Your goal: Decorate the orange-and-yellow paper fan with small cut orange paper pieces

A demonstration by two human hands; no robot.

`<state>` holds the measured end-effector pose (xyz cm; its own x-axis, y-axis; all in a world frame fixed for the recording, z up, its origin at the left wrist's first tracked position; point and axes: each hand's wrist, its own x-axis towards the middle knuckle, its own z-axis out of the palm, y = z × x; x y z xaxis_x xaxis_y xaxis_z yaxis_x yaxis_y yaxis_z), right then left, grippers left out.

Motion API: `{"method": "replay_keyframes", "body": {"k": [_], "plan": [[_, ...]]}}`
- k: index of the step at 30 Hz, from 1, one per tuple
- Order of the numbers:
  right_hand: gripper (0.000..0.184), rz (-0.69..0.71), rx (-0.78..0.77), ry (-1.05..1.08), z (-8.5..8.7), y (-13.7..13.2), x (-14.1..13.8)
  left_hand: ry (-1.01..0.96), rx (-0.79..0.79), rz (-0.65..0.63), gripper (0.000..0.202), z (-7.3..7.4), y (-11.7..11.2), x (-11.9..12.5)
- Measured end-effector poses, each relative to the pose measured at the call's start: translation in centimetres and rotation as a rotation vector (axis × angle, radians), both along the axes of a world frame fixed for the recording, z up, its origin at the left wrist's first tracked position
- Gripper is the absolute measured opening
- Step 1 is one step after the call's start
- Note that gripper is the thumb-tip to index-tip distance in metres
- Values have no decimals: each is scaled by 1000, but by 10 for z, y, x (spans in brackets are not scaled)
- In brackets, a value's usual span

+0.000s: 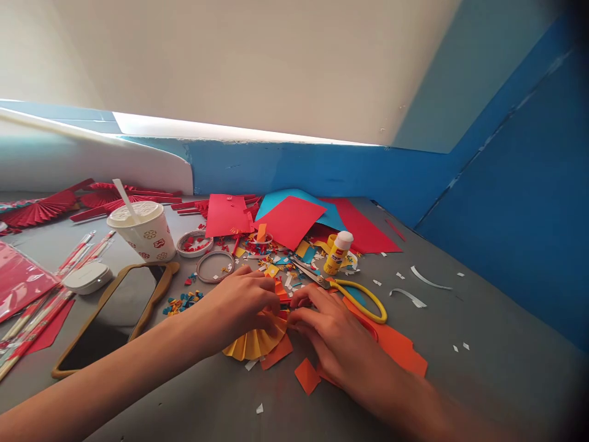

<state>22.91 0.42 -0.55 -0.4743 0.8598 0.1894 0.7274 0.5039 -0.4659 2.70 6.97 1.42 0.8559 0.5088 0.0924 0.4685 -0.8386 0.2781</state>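
The yellow folded paper fan point(254, 345) sits under our left hand point(242, 304), by an orange paper piece point(278, 354). Our right hand point(335, 328) is close. Our fingers bend; we can't tell if they grip.

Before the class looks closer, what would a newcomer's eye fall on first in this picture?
Probably the yellow pleated paper at the front centre, partly hidden by the left hand, and the yellow-handled scissors just beyond the right hand. Next, the red sheets towards the back, near the blue wall, and the white patterned cup with its straw on the left.
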Motion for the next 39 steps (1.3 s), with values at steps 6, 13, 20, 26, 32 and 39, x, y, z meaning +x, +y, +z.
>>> {"method": "replay_keyframes", "body": {"k": [6,13,20,26,32,39], "plan": [[30,4,-19,3,-1,1,-2,34,13,20,19,-3,1,1],[29,7,-27,5,-4,0,-4,40,41,35,20,-5,0,1],[29,23,48,-102,-4,-4,-4,65,38,51,19,-5,1,4],[25,19,77,-149,-5,-4,-4,65,30,42,18,-2,0,5],[23,23,100,-167,-6,-5,-5,43,43,14,13,-8,5,3],[24,20,114,-151,-12,-4,-4,21,41,-2,13,-13,5,1]]}}
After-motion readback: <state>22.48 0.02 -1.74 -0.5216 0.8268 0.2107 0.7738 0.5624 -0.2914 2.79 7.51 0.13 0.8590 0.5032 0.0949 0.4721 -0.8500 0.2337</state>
